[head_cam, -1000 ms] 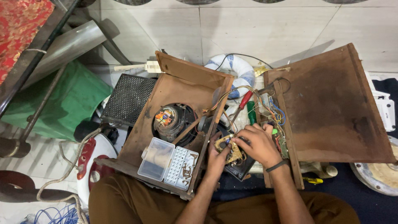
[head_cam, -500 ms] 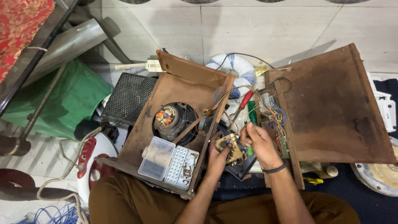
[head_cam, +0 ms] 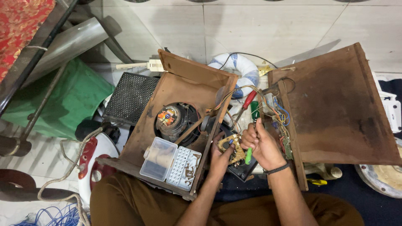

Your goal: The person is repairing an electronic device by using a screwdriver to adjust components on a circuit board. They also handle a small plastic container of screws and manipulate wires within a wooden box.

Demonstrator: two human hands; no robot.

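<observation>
Under the left hand (head_cam: 220,157) lies a small tan circuit board (head_cam: 231,147), matt with dull metal solder points, while the right hand (head_cam: 262,144) closes round a screwdriver (head_cam: 252,125) with a glossy green plastic handle. Just left of the hands, the open speaker cabinet (head_cam: 180,90) is rough, unfinished brown wood, and on its edge rests a clear, smooth plastic parts box (head_cam: 169,161); right of them a worn, stained wooden panel (head_cam: 339,104) looks matt and scuffed. Beyond the hands the floor (head_cam: 259,25) is smooth, faintly glossy pale tile.
</observation>
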